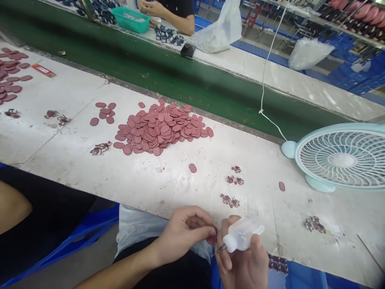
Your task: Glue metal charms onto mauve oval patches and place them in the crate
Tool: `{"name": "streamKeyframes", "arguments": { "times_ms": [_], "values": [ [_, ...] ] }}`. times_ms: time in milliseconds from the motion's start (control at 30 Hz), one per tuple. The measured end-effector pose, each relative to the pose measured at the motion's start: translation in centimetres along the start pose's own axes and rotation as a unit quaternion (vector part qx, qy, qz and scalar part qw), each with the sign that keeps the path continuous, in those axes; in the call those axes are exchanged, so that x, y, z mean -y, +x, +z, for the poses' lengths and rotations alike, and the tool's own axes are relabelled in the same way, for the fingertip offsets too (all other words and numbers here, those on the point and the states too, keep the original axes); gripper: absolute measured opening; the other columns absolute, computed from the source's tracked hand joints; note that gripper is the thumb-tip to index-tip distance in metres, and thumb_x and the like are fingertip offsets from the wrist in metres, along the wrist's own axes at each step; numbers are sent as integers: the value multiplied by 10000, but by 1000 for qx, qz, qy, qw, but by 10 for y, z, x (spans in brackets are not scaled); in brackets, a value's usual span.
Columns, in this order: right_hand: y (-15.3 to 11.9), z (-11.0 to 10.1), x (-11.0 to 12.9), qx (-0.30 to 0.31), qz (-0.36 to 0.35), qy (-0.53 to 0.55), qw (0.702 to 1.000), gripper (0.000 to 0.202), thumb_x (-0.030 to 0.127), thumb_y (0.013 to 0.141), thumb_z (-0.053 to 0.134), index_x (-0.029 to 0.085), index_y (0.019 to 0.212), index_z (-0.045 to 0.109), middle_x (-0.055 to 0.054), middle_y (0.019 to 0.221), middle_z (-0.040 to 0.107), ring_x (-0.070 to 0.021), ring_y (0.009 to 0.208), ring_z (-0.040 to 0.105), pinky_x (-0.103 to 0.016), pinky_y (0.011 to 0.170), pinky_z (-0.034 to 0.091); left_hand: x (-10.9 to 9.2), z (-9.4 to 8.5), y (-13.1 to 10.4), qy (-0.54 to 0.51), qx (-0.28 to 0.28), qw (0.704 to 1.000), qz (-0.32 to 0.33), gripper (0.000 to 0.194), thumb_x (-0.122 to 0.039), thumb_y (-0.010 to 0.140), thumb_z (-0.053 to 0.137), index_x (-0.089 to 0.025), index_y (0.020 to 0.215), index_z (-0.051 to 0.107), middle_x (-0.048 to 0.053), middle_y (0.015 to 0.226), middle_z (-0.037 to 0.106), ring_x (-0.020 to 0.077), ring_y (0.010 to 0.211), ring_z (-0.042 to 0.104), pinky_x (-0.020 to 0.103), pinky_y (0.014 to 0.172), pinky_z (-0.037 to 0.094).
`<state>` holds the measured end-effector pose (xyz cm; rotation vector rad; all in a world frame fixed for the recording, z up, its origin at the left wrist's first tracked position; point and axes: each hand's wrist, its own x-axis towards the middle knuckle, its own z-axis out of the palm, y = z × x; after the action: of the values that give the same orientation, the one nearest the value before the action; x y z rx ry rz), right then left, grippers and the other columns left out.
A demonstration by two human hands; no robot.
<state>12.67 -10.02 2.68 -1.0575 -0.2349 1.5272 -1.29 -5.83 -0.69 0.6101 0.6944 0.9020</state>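
My left hand (185,232) is closed in a pinch on a dark red oval disc (211,239), mostly covered by the fingers. Beside it, my right hand (245,267) grips a translucent white squeeze bottle (246,232), tilted with its narrow dark nozzle (221,248) pointing down and left, close to the disc. Beyond both hands, small brown-and-white figure-shaped pieces (230,200) lie on the white table (192,188). Farther back is a large heap of similar red oval discs (162,128), with a single disc (192,168) in front of it.
A light-blue fan (341,160) stands at the right, its white cord (264,76) running upward. Behind the table runs a green conveyor belt (150,80). Across it are a teal basket (130,21) and another person's arm (177,20). A neighbour's knee (13,206) shows at left.
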Motion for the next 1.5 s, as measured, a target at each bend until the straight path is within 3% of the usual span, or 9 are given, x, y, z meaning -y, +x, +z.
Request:
{"name": "streamKeyframes", "arguments": {
  "times_ms": [133,233,300,433,533,700,1033,1300,1500],
  "values": [
    [6,-3,-6,-34,-33,31,998,452,640,830,685,230,1020,683,48,707,541,-75,465,515,-192,400,460,8,2,-2,39,-35,998,40,69,-233,817,792,-178,850,819,98,961,790,198,853,737,297,783,591],
    [8,-1,-5,-50,-31,58,997,438,639,858,654,232,1019,688,56,693,515,-60,466,484,-168,397,440,5,0,-7,101,4,994,40,190,-236,823,786,-239,1010,825,109,1274,730,261,1106,709,347,935,578],
    [9,2,-4,-55,-22,70,996,421,622,877,646,224,1004,693,61,674,492,-51,453,450,-151,379,411,3,-2,-8,113,37,992,33,247,-224,808,799,-246,1053,814,104,1333,704,279,1128,704,378,961,574],
    [8,2,0,-36,-1,78,996,418,610,897,633,216,1020,700,50,681,504,-55,467,455,-147,383,407,5,-4,-6,100,40,993,44,242,-217,808,802,-217,1051,807,106,1214,765,253,1027,730,378,929,576],
    [7,-5,5,5,3,58,998,429,631,890,621,251,1074,698,38,658,542,-82,442,493,-173,364,413,12,-4,-4,-5,11,1000,19,216,-251,832,787,-215,1045,797,102,1137,792,238,1011,739,323,836,590],
    [9,-17,14,25,-111,-59,992,448,644,800,706,266,1039,683,12,643,607,-144,409,552,-255,358,448,15,-2,-5,-188,-33,979,-79,216,-298,856,770,-176,1033,785,126,1053,811,190,883,772,233,728,567],
    [8,1,-2,-64,-354,-242,901,237,399,883,670,223,1040,656,-36,659,691,-229,472,628,-388,451,526,16,-3,-14,-201,-29,974,-101,258,-319,837,795,-181,1055,797,116,1087,807,162,941,750,217,818,548],
    [8,27,-8,-152,-395,-250,871,227,415,841,734,223,950,682,-21,636,668,-206,442,583,-362,403,454,13,-4,-15,-181,-15,979,-92,287,-360,831,794,-178,1053,803,93,999,806,182,881,752,257,820,534],
    [6,31,-10,-159,-395,-270,864,223,425,839,741,232,936,687,-17,652,671,-197,445,566,-375,427,468,12,-2,-13,-193,-17,977,-92,301,-383,788,830,-207,1032,813,84,1029,813,185,853,761,287,845,542]
  ]
}}
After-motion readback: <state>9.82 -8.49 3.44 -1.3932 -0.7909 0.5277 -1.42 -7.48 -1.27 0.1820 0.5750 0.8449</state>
